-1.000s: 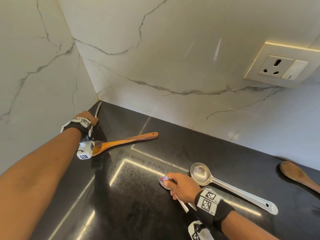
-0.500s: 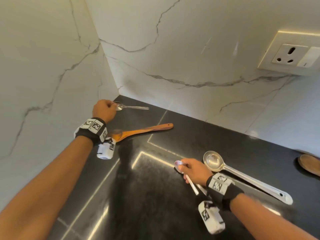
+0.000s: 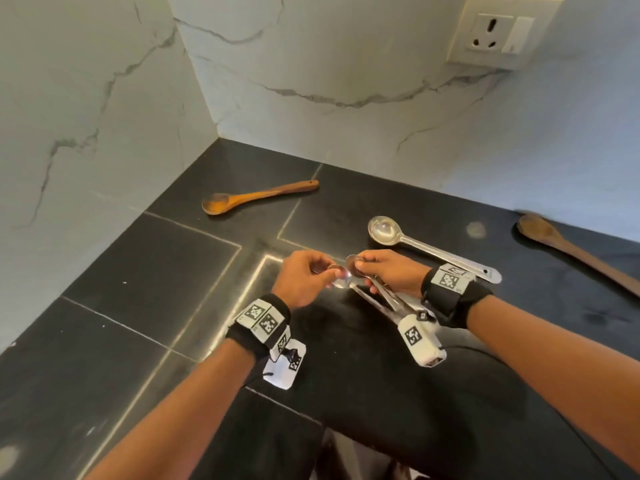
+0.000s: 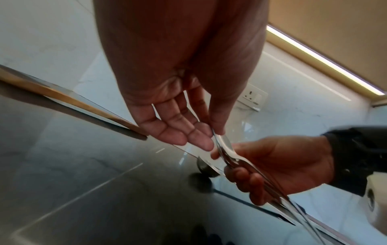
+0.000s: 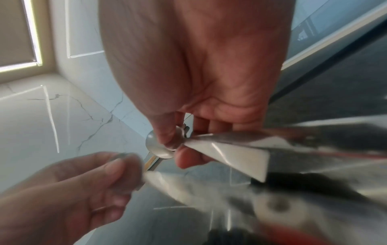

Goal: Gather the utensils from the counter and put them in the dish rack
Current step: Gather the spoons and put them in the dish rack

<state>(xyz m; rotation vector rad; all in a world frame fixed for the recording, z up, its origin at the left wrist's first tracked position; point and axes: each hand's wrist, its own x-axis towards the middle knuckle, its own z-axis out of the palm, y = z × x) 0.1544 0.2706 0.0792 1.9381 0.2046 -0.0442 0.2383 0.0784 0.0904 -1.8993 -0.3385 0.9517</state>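
Both hands meet above the middle of the black counter [image 3: 145,271]. My left hand [image 3: 320,275] pinches the bowl end of a small steel spoon [image 3: 341,283] between thumb and fingers; the left wrist view shows the thumb pressed on that spoon [image 4: 225,147]. My right hand [image 3: 372,271] grips a second small steel spoon [image 3: 353,261], its fingers curled round both handles, which run back under its wrist. The bowl of the second spoon [image 5: 156,147] shows in the right wrist view. No dish rack is in view.
A light wooden spoon [image 3: 256,199] lies near the back left corner. A long steel ladle [image 3: 384,230] lies just behind my right hand. A dark wooden spoon [image 3: 571,251] lies at the far right. Marble walls close the back and left; a wall socket [image 3: 495,29] is up high.
My left hand picked a small spoon out of the back corner and carried it over to my right hand. My right hand lifted its own spoon off the counter.
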